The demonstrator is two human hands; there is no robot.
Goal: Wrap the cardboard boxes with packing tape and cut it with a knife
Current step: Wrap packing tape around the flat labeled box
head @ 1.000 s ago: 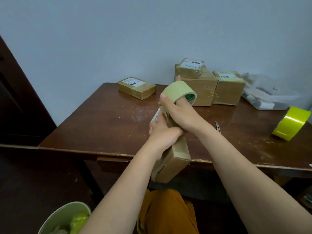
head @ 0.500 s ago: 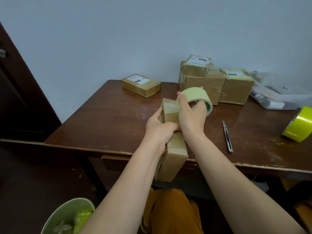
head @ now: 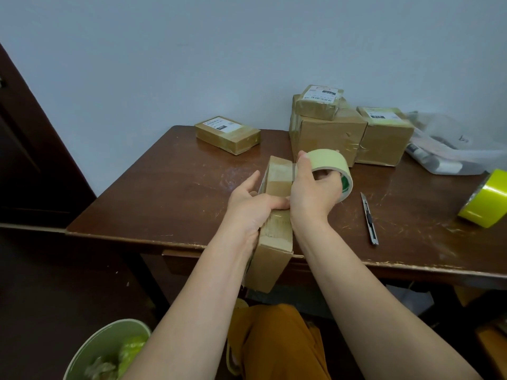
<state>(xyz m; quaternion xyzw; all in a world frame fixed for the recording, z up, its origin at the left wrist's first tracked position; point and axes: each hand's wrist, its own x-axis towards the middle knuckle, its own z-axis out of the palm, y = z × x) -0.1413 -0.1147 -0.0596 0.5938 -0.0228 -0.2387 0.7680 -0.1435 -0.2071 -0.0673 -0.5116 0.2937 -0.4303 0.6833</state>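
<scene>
The left hand point(head: 251, 207) grips the long cardboard box point(head: 275, 229) from its left side, thumb curled across the top face, forefinger stretched out along the far left edge. The box hangs over the near edge of the bench point(head: 170, 187), its far end above the wood and its near end tipping down toward the lap. Just to its right, the right hand point(head: 312, 193) holds the pale tape roll point(head: 329, 165), fingers point(head: 325, 175) hooked through the core and thumb pressed on the outer band, the roll sitting tight against the box's far right corner. A strip of tape lies across the box's far end. On the bench to the right, well apart from the hands, the knife point(head: 369, 218) lies flat, untouched, blade end pointing away. Farther right, a bright yellow tape roll point(head: 485, 198) rests at the frame edge. At the far side, a flat labelled box point(head: 227, 134) sits alone on the left, while a big box point(head: 326, 133) carries a small labelled box point(head: 321, 101) on top, with another box point(head: 386, 135) touching its right side. A clear plastic bag point(head: 450, 152) lies at the far right. Down at the near left, a green bin point(head: 90, 349) stands on the floor.
</scene>
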